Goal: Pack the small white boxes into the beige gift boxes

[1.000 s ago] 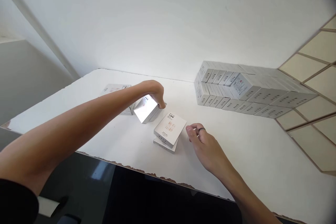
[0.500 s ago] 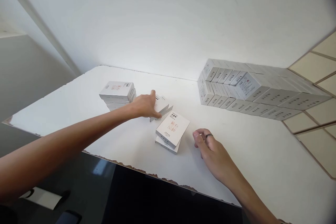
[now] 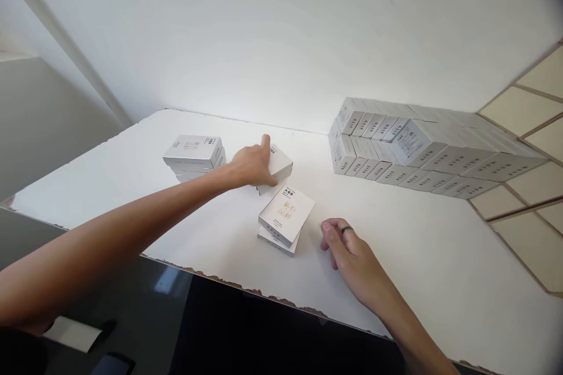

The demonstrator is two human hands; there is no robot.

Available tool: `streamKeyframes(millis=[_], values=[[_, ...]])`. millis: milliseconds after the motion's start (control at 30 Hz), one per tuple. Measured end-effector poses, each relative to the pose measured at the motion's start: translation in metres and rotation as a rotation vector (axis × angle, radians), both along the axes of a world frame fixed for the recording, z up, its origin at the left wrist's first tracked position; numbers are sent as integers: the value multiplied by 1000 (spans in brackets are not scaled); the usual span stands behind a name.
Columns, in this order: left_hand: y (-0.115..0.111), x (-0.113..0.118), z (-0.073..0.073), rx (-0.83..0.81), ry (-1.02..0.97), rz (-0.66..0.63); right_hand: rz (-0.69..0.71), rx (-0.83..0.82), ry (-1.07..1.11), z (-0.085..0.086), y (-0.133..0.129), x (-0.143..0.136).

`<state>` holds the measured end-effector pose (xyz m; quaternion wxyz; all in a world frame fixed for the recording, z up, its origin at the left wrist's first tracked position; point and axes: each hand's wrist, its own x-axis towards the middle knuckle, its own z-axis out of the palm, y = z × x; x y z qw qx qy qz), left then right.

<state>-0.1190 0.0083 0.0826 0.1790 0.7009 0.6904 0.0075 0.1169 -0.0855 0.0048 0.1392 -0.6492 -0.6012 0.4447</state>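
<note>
My left hand [image 3: 254,163] is closed over a small white box [image 3: 280,159], thumb on the near side and fingers at the far side. Part of this box is hidden by the hand. Nearer to me, two printed white boxes [image 3: 287,214] lie one on the other, the upper one turned slightly from the lower. Just right of that pair rests my right hand [image 3: 352,258], its fingers curled in toward the thumb and nothing visible in them; a dark ring is on one finger. Left of my left hand stands a stack of white boxes [image 3: 192,148].
Long rows of the same white boxes [image 3: 387,158] stand in two layers at the back right, against the white wall [image 3: 264,41]. Tan tiles [image 3: 534,111] border the right side. The white table [image 3: 211,234] has a chipped front edge.
My left hand has shifted slightly to the right and away from me. The boxes under it, askew before, now look more lined up. My right hand has hardly moved.
</note>
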Motion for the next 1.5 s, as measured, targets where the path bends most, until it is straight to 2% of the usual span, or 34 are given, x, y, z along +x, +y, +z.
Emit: streamKeyframes(millis=[67,133,233,367,467,567,667,733,800,900,967,1067,1133,1367,1500], values=[[-18,4,21,58,-9,4,-13,-10,13,-1,2,-1],[-35,11,37,52,-25,-49,-24,-12,56,-1,3,-3],[-53,26,43,-23,-26,-171,-47,16,93,-2,4,-7],[-60,42,28,-28,49,-204,-87,44,83,-2,3,-10],[-60,41,23,-59,-41,-171,-106,41,110,0,3,-11],[-57,25,24,-87,-220,-112,-112,47,120,2,2,-12],[-52,2,19,-44,-377,29,-147,55,212,5,-6,-16],[-52,-11,8,-81,-515,127,-188,36,349,8,-16,-20],[-57,-19,-8,-215,-716,174,-230,-9,523,12,-26,-25],[-72,-19,-31,-396,-1036,199,-250,-127,758,21,-36,-35],[-83,-15,-40,-410,-1167,218,-212,-156,868,26,-36,-42],[-88,-9,-41,-368,-1198,198,-99,-87,941,28,-25,-52],[-81,-7,-39,-328,-1156,199,-50,-40,947,26,-12,-60],[-35,-23,-44,-143,-1049,355,-72,-63,995,16,53,-92],[-19,-31,-46,-68,-1013,415,-64,-51,978,11,82,-113]])
